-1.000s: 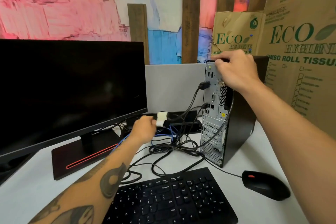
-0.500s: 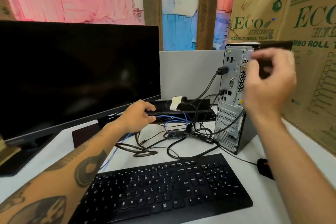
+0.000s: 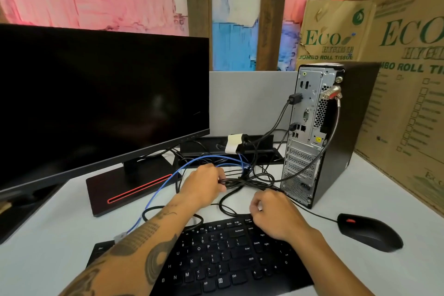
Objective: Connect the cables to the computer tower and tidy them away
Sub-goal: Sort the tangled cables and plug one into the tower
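at centre frame the left hand [image 3: 204, 186] has its grip clamped on the black cables [image 3: 242, 182] lying on the desk [image 3: 360, 199] beside the computer tower [image 3: 322, 132]. right hand [image 3: 274, 215]: cannot tell. best to gather slack gently, sparing the 2 plugged connectors.

A makeshift office corner: monitor [image 3: 101, 101], keyboard [image 3: 223, 262] and computer tower [image 3: 336, 132] on a white bench [image 3: 48, 247], tissue cartons [image 3: 403, 103] stacked at right, rough timber posts [image 3: 271, 14] behind.
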A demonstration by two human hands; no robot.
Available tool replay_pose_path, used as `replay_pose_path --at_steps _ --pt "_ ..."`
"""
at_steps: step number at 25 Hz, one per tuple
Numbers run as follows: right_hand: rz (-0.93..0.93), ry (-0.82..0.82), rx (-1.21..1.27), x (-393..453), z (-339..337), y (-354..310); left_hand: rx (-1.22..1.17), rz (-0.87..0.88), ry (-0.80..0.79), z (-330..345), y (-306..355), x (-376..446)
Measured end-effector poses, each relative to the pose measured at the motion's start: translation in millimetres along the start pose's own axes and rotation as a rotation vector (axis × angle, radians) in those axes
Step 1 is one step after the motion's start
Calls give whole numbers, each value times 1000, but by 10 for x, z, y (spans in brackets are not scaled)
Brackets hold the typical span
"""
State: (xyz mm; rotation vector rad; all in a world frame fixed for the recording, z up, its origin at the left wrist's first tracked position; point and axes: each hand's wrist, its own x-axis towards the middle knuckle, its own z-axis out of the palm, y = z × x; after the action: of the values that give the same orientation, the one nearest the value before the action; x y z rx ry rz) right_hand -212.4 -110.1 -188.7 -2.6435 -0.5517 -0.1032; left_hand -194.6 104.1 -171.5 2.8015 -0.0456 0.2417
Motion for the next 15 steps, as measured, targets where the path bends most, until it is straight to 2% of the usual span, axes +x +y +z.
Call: replay_pose_path --at_steps 4,7,12,15 --pt "16 -67 66 122 -12 127 -31 -100 117 -24 -36 16" --pt "-5 -103 -20 160 -2 136 -37 -108 167 7 -16 3" --pt "2 -79 -66 134 10 59 -362 -196 297 -82 -87 -7" --pt "-28 -22 32 137 -36 -7 -197 -95 339 -101 -69 -88"
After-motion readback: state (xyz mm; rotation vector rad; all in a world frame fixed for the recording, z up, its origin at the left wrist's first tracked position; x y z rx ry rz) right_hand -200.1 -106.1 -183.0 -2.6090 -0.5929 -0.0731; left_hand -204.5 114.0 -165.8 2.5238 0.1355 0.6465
